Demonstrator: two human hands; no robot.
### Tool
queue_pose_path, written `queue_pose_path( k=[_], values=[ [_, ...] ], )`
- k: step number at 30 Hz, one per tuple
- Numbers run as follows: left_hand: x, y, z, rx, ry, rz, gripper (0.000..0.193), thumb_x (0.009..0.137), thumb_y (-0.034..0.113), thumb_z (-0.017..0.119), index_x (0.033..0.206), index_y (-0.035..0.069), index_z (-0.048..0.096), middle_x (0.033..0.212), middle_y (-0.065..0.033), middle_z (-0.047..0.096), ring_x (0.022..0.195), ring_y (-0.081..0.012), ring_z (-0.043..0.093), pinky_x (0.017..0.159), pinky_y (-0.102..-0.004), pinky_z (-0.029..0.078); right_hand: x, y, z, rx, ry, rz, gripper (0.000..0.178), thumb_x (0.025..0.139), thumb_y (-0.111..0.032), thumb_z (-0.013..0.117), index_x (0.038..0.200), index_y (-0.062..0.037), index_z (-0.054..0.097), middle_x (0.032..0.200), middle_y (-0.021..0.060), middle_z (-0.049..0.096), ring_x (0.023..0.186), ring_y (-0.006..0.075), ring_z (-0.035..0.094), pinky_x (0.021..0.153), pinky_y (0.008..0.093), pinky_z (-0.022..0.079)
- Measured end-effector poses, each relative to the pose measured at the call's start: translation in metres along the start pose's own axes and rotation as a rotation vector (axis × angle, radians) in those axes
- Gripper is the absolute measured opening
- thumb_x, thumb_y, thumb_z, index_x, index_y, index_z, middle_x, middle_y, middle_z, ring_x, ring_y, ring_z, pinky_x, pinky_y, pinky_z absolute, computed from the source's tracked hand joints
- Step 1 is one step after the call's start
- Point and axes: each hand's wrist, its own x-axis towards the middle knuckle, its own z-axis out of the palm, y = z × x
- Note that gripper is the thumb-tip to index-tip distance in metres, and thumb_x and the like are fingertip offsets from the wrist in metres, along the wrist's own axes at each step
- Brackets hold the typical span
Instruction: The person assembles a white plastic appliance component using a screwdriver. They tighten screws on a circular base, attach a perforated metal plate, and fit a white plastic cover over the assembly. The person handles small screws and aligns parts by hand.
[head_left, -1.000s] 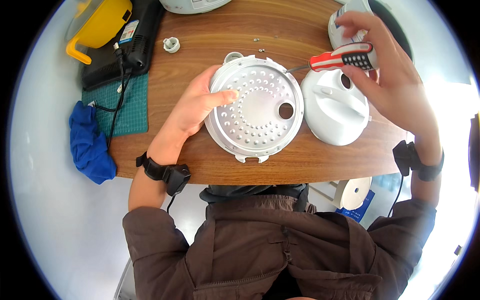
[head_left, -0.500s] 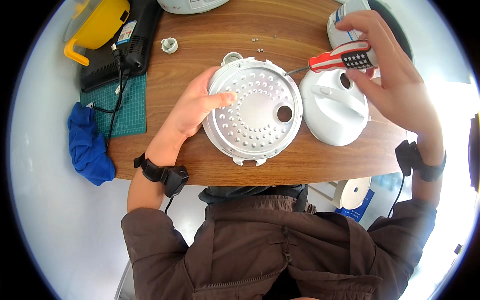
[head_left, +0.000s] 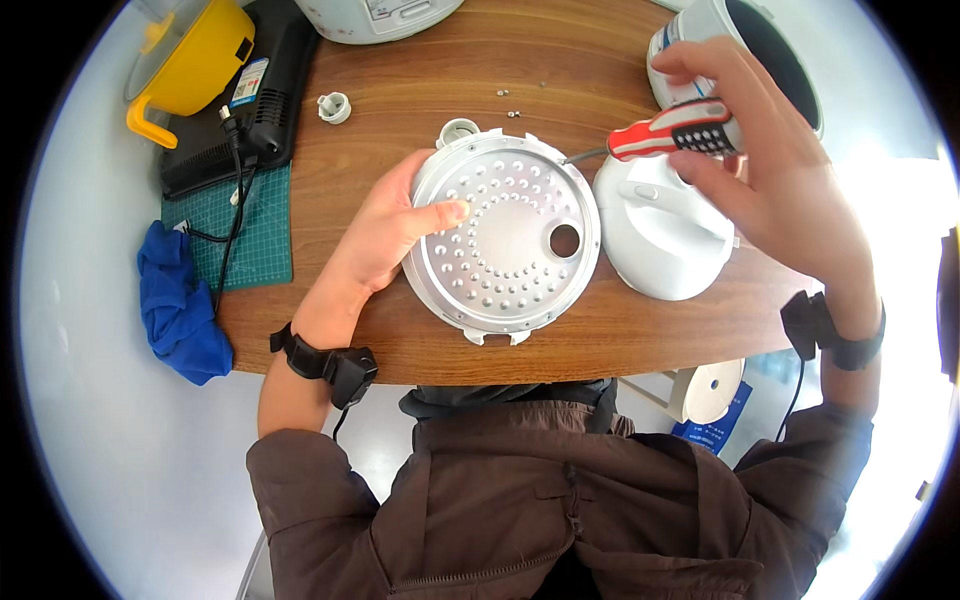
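A round metal rice cooker lid plate [head_left: 512, 240], dimpled and with one hole near its right side, lies over the wooden table with its silver face up. My left hand [head_left: 385, 225] grips its left edge, thumb on the dimpled face and the other fingers hidden beneath. My right hand [head_left: 770, 170] is round the red, white and black handle of a screwdriver [head_left: 665, 135], with some fingers raised off it. The screwdriver's tip meets the plate's rim at the upper right. Beside the plate, partly under the right hand, sits a white domed lid cover [head_left: 668, 240].
Several small screws [head_left: 512, 114] and a white plastic cap [head_left: 334, 107] lie farther back. White cooker bodies [head_left: 690, 60] stand at the far edge. On the left are a black appliance [head_left: 270, 110], a yellow pot [head_left: 205, 60], a green cutting mat [head_left: 262, 255], a cable and a blue cloth [head_left: 180, 310].
The screwdriver handle has shifted slightly left and down in the picture, its tip still at the plate's rim. The whole view has shifted a little; my left hand keeps its hold.
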Motion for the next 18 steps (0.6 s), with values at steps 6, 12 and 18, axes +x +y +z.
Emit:
queue_pose_path(
  k=[6, 12, 18],
  values=[
    [0.002, 0.000, 0.001, -0.013, -0.018, -0.016, 0.051, 0.086, 0.006, 0.072, 0.132, -0.003, 0.052, 0.117, -0.0104, 0.067, 0.104, -0.0162, 0.066, 0.094, -0.0334, 0.053, -0.001, 0.007, 0.004, -0.107, -0.084, 0.130, 0.034, 0.086, -0.008, 0.074, 0.117, -0.0060, 0.059, 0.110, 0.0088, 0.064, 0.095, 0.0237, 0.066, 0.080, 0.0327, 0.053],
    [-0.001, 0.001, 0.002, -0.024, 0.000, 0.004, 0.052, 0.086, 0.005, 0.071, 0.133, -0.003, 0.051, 0.117, -0.0102, 0.067, 0.105, -0.0160, 0.066, 0.095, -0.0330, 0.053, 0.001, 0.014, 0.003, -0.034, 0.052, -0.133, 0.023, 0.092, -0.012, 0.072, 0.109, -0.0026, 0.061, 0.088, 0.0100, 0.066, 0.069, 0.0149, 0.065, 0.063, 0.0280, 0.053],
    [0.000, 0.000, 0.001, -0.018, -0.018, 0.014, 0.055, 0.086, 0.003, 0.071, 0.136, -0.001, 0.050, 0.120, -0.0094, 0.066, 0.107, -0.0157, 0.065, 0.096, -0.0333, 0.052, -0.006, 0.018, 0.021, -0.007, 0.192, 0.143, 0.020, 0.092, -0.018, 0.074, 0.097, -0.0015, 0.063, 0.068, 0.0059, 0.067, 0.058, 0.0084, 0.062, 0.053, 0.0236, 0.047]
  ],
)
